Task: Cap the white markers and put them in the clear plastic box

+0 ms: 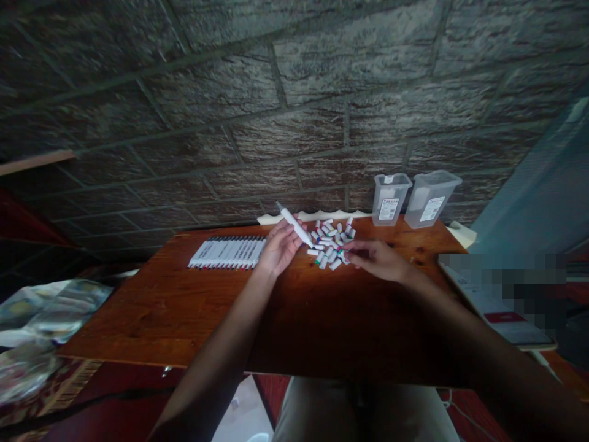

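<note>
My left hand (278,247) is closed around a white marker (293,224) that sticks up and to the left, its lower tip near a pile of loose white marker caps (330,242). My right hand (377,259) reaches into the right side of that pile, fingertips pinched on a small cap I can barely make out. A neat row of several white markers (227,252) lies flat to the left of my left hand. All rest on a brown wooden table (184,313).
Two clear plastic containers (390,199) (431,197) with labels stand at the back right against a stone wall. A white board with papers (497,307) lies at the right edge. Crumpled plastic wrap (37,319) sits left of the table.
</note>
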A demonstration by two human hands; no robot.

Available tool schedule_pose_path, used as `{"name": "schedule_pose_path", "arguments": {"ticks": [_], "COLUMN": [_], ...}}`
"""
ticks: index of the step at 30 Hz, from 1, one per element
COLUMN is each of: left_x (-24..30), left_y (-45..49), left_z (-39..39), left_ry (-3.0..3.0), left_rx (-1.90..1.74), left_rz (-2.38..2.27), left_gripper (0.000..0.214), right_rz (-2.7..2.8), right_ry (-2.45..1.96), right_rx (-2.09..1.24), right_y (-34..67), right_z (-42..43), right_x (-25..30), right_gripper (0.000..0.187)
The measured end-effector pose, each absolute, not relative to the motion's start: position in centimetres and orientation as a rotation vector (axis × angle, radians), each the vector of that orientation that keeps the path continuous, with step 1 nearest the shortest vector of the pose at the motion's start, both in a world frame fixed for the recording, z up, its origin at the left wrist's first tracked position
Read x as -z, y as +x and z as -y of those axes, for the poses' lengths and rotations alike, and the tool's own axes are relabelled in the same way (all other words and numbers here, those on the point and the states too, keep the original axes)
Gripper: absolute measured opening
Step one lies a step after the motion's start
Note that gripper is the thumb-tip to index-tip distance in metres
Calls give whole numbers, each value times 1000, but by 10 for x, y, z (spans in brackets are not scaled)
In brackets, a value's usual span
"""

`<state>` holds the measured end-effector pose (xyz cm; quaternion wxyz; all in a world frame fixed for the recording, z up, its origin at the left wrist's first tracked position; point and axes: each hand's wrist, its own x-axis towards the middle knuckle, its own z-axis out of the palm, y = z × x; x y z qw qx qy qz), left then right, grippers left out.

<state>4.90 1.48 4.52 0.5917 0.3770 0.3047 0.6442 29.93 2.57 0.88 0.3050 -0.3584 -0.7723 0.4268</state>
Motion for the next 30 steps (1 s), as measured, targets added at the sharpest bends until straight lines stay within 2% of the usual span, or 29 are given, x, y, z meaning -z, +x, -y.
{"name": "schedule_pose_path", "arguments": {"ticks": [4, 12, 30], "left_x": [-43, -45, -43], "left_y": [49, 51, 52], "left_z": [-15, -14, -13], "left_ry": [882, 892, 934], "left_rx": [-1505, -1495, -1410], "left_rz": [-688, -713, -676], "left_gripper": [30, 37, 44], "right_rz": [1966, 1957, 1873], "right_ry": [-846, -661, -680], "right_rx": [-1274, -1279, -1390], "right_y": [298, 297, 289], "right_z": [-24, -24, -16], "right_x": [-9, -8, -11], "right_gripper": [31, 21, 33]}}
